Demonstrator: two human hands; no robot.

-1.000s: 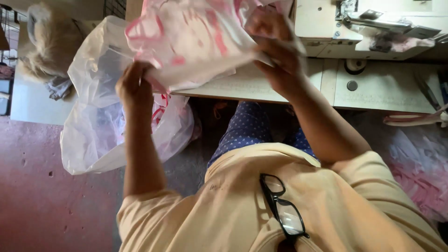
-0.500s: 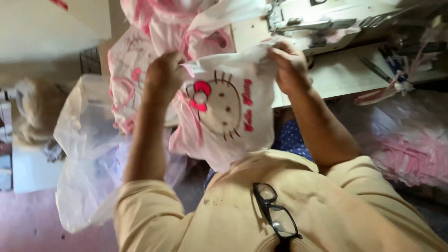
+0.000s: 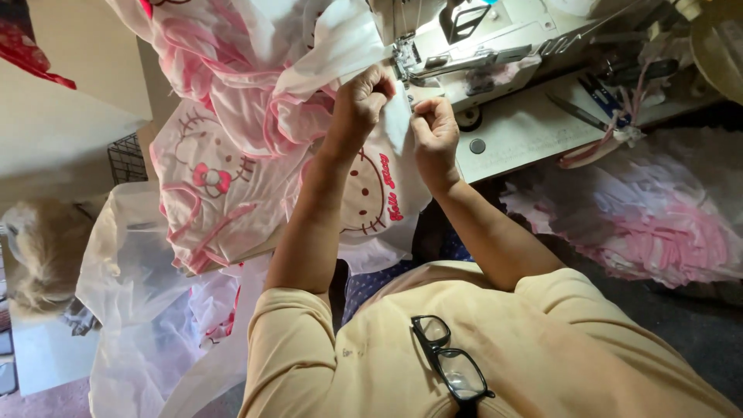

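Here, at the sewing table:
Fabric: a white and pink garment piece printed with a cartoon cat face and a pink bow is lying bunched over the table edge, hanging down toward the person's lap.
Where: its top edge is sitting just beside the needle area of the white sewing machine.
Hidden: the machine's upper body is running out of frame, the needle itself is too small to make out, and the cloth's far end is being cut off at the top.
Left hand: curled into a loose fist, pinching a fold of the white cloth.
Right hand: fingers closed together, gripping the cloth edge just beside the left.
Nearby: scissors are lying on the table, and black glasses are hanging at the shirt collar.
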